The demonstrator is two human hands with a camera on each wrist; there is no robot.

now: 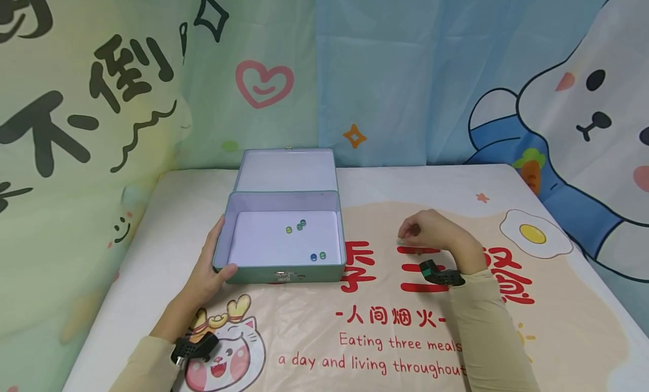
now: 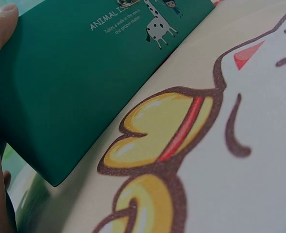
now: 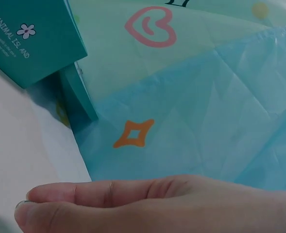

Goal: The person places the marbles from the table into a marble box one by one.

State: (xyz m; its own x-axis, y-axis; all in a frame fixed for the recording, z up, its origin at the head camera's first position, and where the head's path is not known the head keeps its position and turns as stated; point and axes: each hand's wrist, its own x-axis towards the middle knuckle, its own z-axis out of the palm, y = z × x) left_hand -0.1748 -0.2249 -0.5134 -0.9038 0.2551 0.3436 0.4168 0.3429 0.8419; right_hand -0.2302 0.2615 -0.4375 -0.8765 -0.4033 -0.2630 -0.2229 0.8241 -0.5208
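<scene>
An open green tin box (image 1: 284, 275) with a pale lilac inside stands on the table, its hinged lid (image 1: 286, 171) raised at the back. Several small glass marbles lie on its floor, among them a yellow-green marble (image 1: 289, 230) and a blue marble (image 1: 314, 257). My left hand (image 1: 210, 268) grips the box's left front corner, the thumb over the front edge and the fingers along the side wall. To the right of the box, my right hand (image 1: 438, 234) is just above the cloth, thumb and fingertips pinching a small glassy marble (image 1: 401, 242), mostly hidden by the fingers.
A printed cloth (image 1: 395, 358) with red lettering, a cat and a fried egg covers the white table (image 1: 192, 183). Behind it hangs a printed curtain (image 1: 380, 88). Both wrists carry black straps, such as the right strap (image 1: 441, 275).
</scene>
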